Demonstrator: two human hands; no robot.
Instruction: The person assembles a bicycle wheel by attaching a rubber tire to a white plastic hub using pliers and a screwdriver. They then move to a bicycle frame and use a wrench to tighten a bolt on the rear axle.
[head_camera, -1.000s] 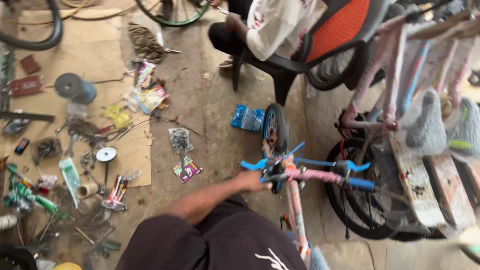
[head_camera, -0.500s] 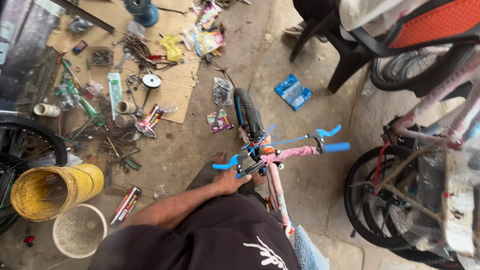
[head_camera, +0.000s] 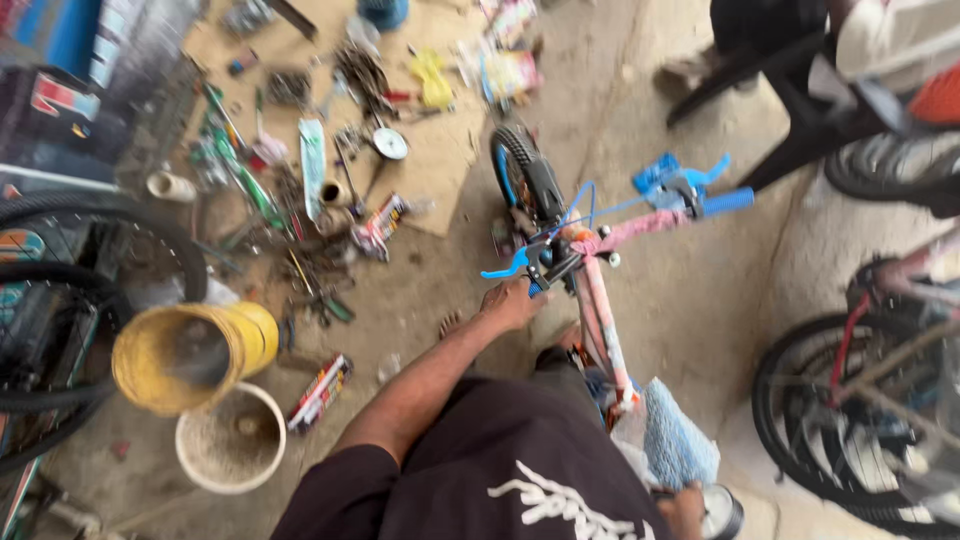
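Pink bike (head_camera: 600, 300) has swung left since before; my left hand (head_camera: 512, 303) stays clamped on its grip, right hand (head_camera: 684, 508) unclear.

— How is the small bicycle (head_camera: 590, 290) placed?
— It is stood before the person, front wheel (head_camera: 520, 175) pointing away, handlebar (head_camera: 620, 235) set crosswise. The left hand (head_camera: 512, 303) is laid on the near-left grip; the right hand (head_camera: 685, 505) is seen low, beside the frame.

— What is found to the left?
— A bucket (head_camera: 190, 350) is tipped on the floor, with a tub (head_camera: 232, 440) just before it. Beyond them, tools (head_camera: 300, 200) are scattered over a sheet of cardboard (head_camera: 440, 170). A wheel (head_camera: 90, 330) is stood at the far left.

— And to the right?
— Another bicycle wheel (head_camera: 860, 420) is parked there; a chair (head_camera: 850, 100) is set behind it.
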